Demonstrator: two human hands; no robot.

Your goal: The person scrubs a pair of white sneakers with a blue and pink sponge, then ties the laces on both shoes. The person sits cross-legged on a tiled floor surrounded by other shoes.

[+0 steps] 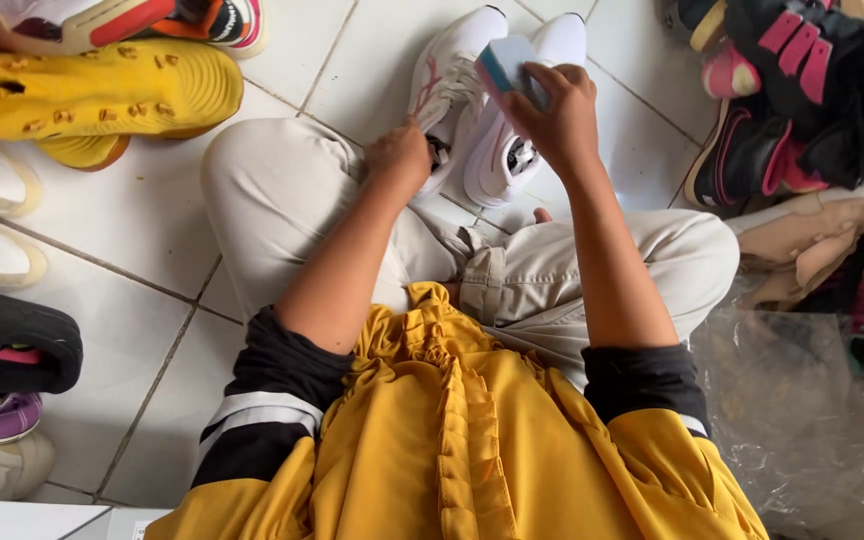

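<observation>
White tiled floor (282, 60), shoes piled at both frame edges. Upper centre: left hand (399, 155) is clutching the pair of white mesh sneakers (472, 110); right hand (557, 115) is gripping a white-and-blue sponge block (505, 62) against them. Risk: hard rubbing could shift the loosely braced pair.

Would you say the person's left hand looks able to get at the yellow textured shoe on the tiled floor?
Probably yes: the left hand, resting on the white sneaker, has bare tiled floor between it and the yellow textured shoe.
</observation>
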